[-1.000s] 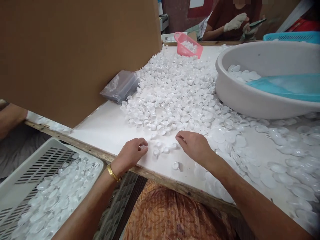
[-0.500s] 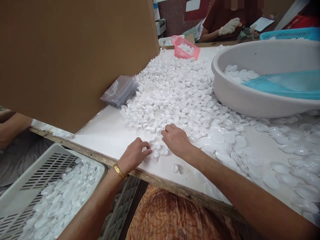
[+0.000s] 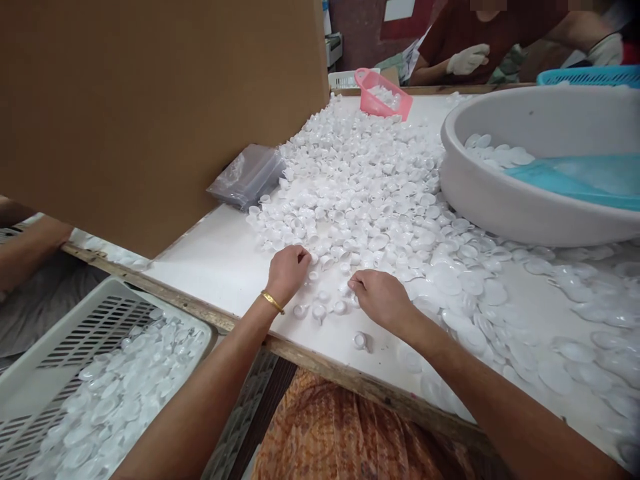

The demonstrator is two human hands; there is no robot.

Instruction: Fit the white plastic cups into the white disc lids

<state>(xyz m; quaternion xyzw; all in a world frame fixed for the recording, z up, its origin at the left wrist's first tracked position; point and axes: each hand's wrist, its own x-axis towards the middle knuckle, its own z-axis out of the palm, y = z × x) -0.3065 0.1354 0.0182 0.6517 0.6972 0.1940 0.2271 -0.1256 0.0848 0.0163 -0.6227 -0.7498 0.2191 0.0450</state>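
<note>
My left hand [image 3: 290, 272] is at the near edge of a heap of small white plastic toy cups [image 3: 350, 193]. Its thumb and fingers are pinched together; what they hold, if anything, is hidden. Opposite it, my right hand [image 3: 383, 299] is closed, with its fingertips on a small white cup [image 3: 344, 287]. Between and below the hands, several cups, one of them a cup with a handle [image 3: 319, 312], stand apart from the heap. A single cup [image 3: 360, 341] lies nearer the table edge.
Flat white pieces [image 3: 470, 283] spread to the right, below a large grey basin [image 3: 530, 220]. A pink scoop [image 3: 373, 100] stands at the back. Plastic bags [image 3: 247, 177] lie beside a tall cardboard sheet [image 3: 165, 120]. A crate [image 3: 75, 320] is lower left. A gloved co-worker sits opposite.
My left hand has moved forward to the heap and its fingers have closed. My right hand has drawn back from the heap toward the separate cups. The view has shifted slightly.
</note>
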